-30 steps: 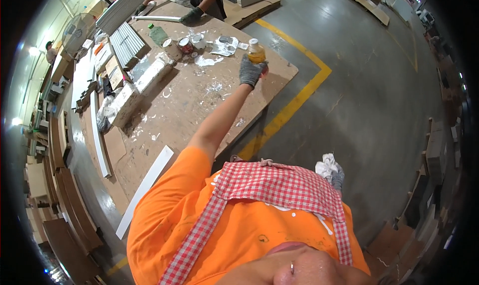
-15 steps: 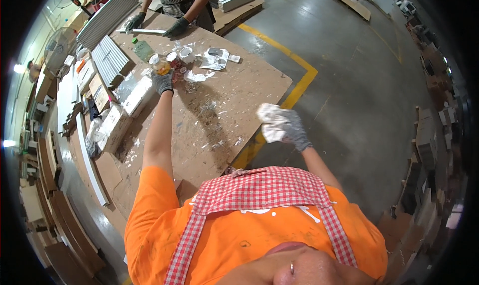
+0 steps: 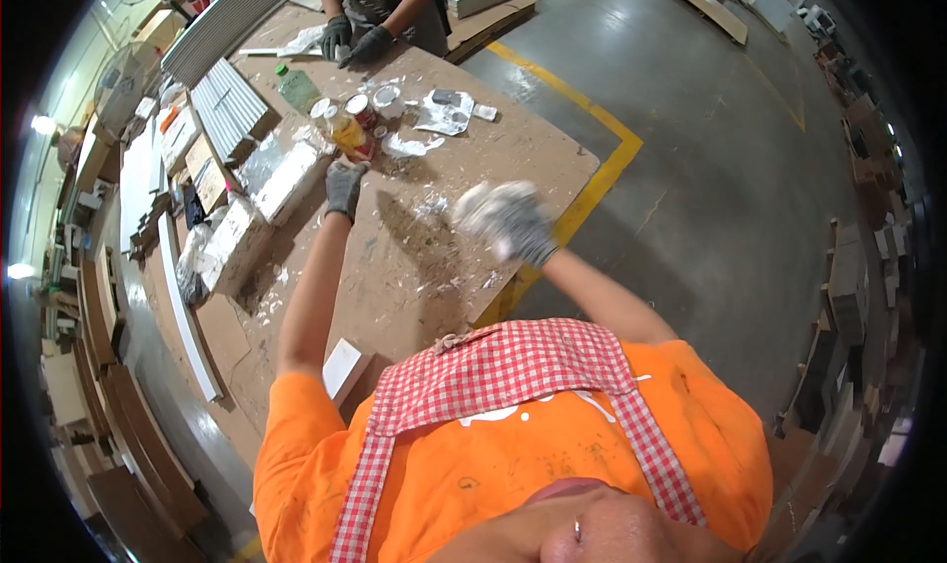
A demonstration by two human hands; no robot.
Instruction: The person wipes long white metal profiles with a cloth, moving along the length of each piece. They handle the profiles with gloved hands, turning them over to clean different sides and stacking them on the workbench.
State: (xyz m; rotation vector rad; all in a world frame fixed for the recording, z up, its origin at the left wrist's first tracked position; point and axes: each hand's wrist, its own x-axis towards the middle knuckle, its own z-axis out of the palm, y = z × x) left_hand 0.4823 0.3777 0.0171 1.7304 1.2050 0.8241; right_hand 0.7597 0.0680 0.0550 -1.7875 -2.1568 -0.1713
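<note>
My left hand (image 3: 345, 189), in a grey glove, is just short of a bottle of yellow liquid (image 3: 350, 135). Its fingers are loosely bent, and nothing shows in them. In my right hand (image 3: 526, 233), also gloved and blurred by motion, is a bunched white rag (image 3: 485, 208), held above the table's right side. Beside the yellow bottle stand a green-tinted bottle (image 3: 297, 89), a red can (image 3: 361, 110) and a white tub (image 3: 389, 100). A flat white block (image 3: 345, 370) lies close to my body, left of the apron.
White scraps litter the brown tabletop (image 3: 395, 297). Wrapped white bundles (image 3: 286, 183) and stacked grey strips (image 3: 232, 109) line its left side. Across the table, a co-worker's gloved hands (image 3: 355, 45) meet over a white piece. Yellow floor tape (image 3: 592, 190) runs past the right edge.
My left hand has drawn back from the yellow bottle, which stays standing. My right hand has swung left with the rag, over the table. The co-worker's hands have come together.
</note>
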